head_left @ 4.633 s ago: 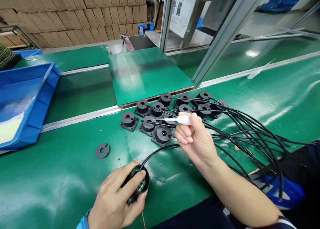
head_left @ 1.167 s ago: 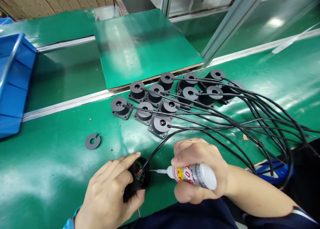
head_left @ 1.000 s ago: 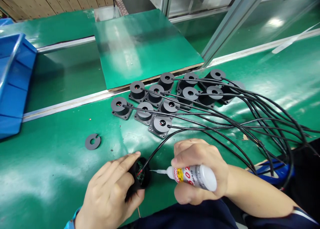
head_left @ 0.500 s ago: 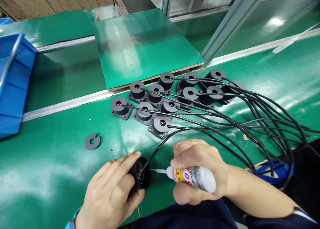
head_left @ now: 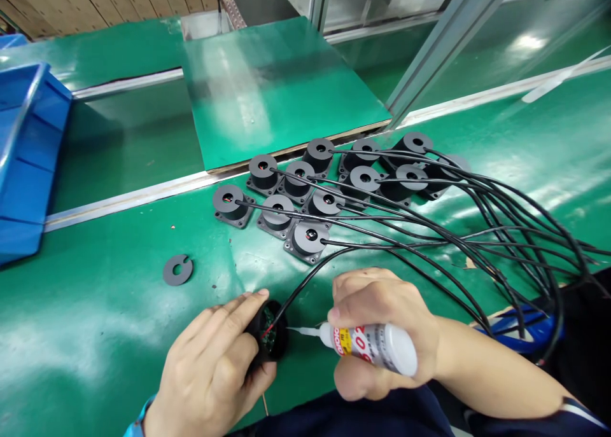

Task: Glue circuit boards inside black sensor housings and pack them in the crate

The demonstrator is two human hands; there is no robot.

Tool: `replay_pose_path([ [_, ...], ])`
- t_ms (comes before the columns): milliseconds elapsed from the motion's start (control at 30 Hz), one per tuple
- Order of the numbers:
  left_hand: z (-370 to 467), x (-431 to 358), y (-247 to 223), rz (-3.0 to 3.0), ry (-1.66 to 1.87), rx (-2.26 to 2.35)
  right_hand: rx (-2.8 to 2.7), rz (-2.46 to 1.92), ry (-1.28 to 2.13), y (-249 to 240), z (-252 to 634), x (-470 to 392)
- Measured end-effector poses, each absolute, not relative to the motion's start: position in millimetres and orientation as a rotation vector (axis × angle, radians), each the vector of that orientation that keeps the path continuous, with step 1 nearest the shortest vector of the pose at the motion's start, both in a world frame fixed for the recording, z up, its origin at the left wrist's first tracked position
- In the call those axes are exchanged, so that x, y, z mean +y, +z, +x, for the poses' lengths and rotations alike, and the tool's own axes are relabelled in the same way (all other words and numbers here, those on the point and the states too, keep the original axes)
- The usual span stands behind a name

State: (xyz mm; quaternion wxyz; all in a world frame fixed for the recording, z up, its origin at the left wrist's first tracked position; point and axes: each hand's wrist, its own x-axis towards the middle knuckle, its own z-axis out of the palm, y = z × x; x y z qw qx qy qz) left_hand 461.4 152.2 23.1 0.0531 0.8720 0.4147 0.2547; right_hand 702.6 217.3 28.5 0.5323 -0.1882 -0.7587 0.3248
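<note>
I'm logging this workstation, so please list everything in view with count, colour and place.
Open housing: one, black with green inside, lower centre
Bottle: one, white with red lettering, right of the open housing
Capped housings: twelve, dark grey, centre
Cables: several, black, trailing rightward
Slotted ring: one, dark grey, left of centre
Bin: one, blue, left edge; blue edge behind
Blue object: one, partly hidden, lower right
Bench: one, green, under the parts
Raised panel: one, green, beyond the capped housings
Boxes: many, brown, top left
Metal posts: two, grey, upper right
Pale strip: one, whitish, upper right
Wristband: one, blue, left wrist
Sleeve: one, navy, white-striped, lower right
Left hand: one, bare, around the open housing
Right hand: one, bare, gripping the bottle
</note>
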Motion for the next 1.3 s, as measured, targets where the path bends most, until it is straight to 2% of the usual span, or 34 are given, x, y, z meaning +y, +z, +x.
replay_pose_path([
  [300, 460.3, 151.6, 20.7, 2.658, 0.767, 1.264, -1.739, -0.453, 0.917, 23.6, 707.8, 210.3],
  [500, 469.0, 156.8, 11.4, 2.455, 0.943, 1.327, -0.933, -0.831, 1.17, 21.2, 708.9, 226.8],
  [667, 480.1, 159.1, -13.0, 1.984, 1.042, 1.424, -0.721, -0.906, 1.333, 36.5, 714.1, 246.3],
  [767, 483.2, 160.3, -26.9, 1.86, 1.003, 1.423, -0.792, -0.941, 1.331, 44.3, 720.0, 260.7],
  [900, 480.8, 163.3, -32.5, 2.008, 1.023, 1.446, -1.093, -1.066, 1.176, 46.7, 719.8, 308.7],
  [1133, 475.5, 168.2, -32.1, 2.285, 1.036, 1.391, -1.516, -1.222, 1.031, 35.8, 682.3, 436.1],
  [1300, 453.5, 176.8, -17.4, 2.453, 1.145, 1.415, -1.709, -1.343, 0.914, 20.9, 662.9, 480.7],
])
